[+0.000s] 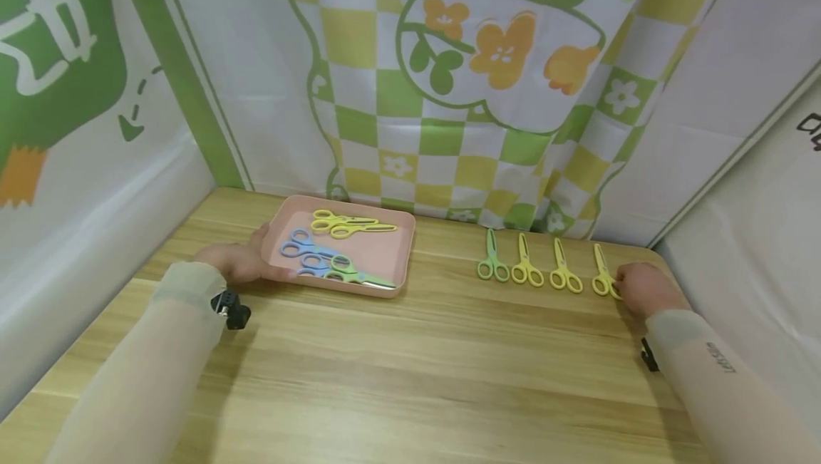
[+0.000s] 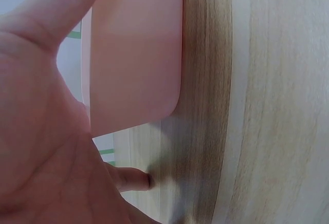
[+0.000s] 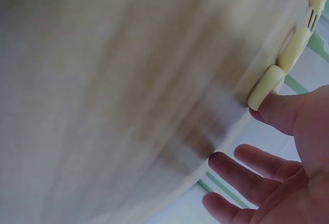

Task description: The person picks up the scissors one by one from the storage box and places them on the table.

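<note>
On the left, my left hand (image 1: 240,263) rests against the corner of a pink tray (image 1: 391,246), thumb along its front side and the other fingers spread by its left end. In the left wrist view the palm lies beside the tray's wall (image 2: 136,64). Inside are two yellow scissors (image 1: 343,222), two blue scissors (image 1: 300,244) and green-handled scissors (image 1: 343,268). Far right, my right hand (image 1: 649,289) is at the handles of the rightmost yellow scissors (image 1: 603,282). Its thumb touches a handle loop (image 3: 264,88) in the right wrist view; the other fingers extend loosely.
Left of those scissors lie two more yellow scissors (image 1: 564,277) (image 1: 526,271) and a green pair (image 1: 492,268), all in a row, blades toward the back. A checked curtain (image 1: 449,143) hangs behind the wooden table (image 1: 410,371). White sheets flank both sides.
</note>
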Motion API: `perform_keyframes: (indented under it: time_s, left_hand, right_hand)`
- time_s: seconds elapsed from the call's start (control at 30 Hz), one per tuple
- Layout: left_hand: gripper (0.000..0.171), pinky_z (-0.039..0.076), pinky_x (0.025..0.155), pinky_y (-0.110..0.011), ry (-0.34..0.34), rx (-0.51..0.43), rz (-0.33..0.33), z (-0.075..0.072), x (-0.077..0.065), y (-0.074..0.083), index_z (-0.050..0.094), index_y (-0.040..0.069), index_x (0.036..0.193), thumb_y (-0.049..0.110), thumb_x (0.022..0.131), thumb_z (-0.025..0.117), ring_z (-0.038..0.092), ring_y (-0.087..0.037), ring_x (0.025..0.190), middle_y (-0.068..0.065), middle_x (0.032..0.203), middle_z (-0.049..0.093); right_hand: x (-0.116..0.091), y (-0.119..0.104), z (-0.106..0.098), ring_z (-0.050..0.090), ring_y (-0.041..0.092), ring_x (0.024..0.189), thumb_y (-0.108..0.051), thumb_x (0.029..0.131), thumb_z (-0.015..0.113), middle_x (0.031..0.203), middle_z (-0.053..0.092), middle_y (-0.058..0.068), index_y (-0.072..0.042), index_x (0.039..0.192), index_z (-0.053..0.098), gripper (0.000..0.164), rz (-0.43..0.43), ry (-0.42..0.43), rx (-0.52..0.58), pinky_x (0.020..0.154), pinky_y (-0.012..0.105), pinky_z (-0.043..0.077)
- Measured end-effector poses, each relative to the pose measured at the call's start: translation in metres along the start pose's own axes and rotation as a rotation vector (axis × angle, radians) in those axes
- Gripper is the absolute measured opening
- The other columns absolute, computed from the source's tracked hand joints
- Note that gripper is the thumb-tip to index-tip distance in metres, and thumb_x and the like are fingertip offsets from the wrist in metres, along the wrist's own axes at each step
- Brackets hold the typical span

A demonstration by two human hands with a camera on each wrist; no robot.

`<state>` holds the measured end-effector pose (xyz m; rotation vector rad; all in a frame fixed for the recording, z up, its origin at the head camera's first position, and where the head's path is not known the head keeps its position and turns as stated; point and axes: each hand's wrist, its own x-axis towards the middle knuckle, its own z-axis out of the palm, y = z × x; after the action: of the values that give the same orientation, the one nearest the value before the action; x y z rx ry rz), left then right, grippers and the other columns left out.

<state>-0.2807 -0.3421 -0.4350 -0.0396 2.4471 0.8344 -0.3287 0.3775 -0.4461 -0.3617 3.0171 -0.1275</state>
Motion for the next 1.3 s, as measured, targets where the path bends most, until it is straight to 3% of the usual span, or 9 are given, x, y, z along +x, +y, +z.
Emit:
perform_keyframes:
  time_s: [0.33,0.57,0.73,1.07,1.3]
  left_hand:
    - [0.151,-0.001,0.109,-0.070,0.006,0.006,-0.014,0.000,0.011,-0.009,-0.028,0.002,0.150,0.075,0.067,0.075,-0.008,-0.056,0.141,-0.032,0.156,-0.022]
    - [0.147,0.002,0.110,-0.069,0.003,0.011,0.002,-0.001,0.007,-0.007,-0.028,0.003,0.150,0.074,0.072,0.073,-0.007,-0.056,0.141,-0.032,0.156,-0.022]
    - [0.144,0.001,0.109,-0.070,0.005,0.003,0.002,-0.001,0.006,-0.007,-0.028,0.003,0.150,0.072,0.074,0.073,-0.008,-0.056,0.141,-0.031,0.157,-0.022]
    - [0.151,-0.001,0.108,-0.070,0.002,0.006,-0.007,-0.001,0.015,-0.012,-0.028,0.003,0.150,0.076,0.068,0.075,-0.010,-0.055,0.141,-0.030,0.156,-0.023]
    - [0.146,0.000,0.109,-0.069,0.009,0.013,0.009,-0.003,0.009,-0.007,-0.028,0.000,0.150,0.071,0.073,0.074,-0.010,-0.055,0.141,-0.031,0.156,-0.023]
  right_hand:
    - [-0.004,-0.003,0.006,0.056,0.029,0.071,-0.013,0.098,0.057,0.076,0.060,0.009,-0.012,0.079,0.062,0.019,0.047,0.032,0.036,0.057,0.048,0.046]
    - [-0.005,-0.001,0.004,0.062,0.039,0.082,-0.011,0.097,0.054,0.088,0.067,0.019,0.004,0.098,0.066,0.020,0.060,0.030,0.064,0.067,0.055,0.050]
    - [-0.003,-0.001,0.003,0.063,0.039,0.081,-0.010,0.095,0.056,0.086,0.068,0.017,0.007,0.096,0.066,0.020,0.049,0.032,0.064,0.070,0.056,0.050]
    - [-0.001,-0.009,0.000,0.063,0.039,0.079,-0.009,0.095,0.055,0.081,0.066,0.014,0.002,0.091,0.066,0.016,0.050,0.001,0.038,0.069,0.056,0.049]
    - [-0.001,-0.016,-0.007,0.063,0.044,0.087,-0.010,0.096,0.053,0.090,0.068,0.020,0.004,0.098,0.066,0.020,0.077,-0.031,0.051,0.072,0.057,0.050]
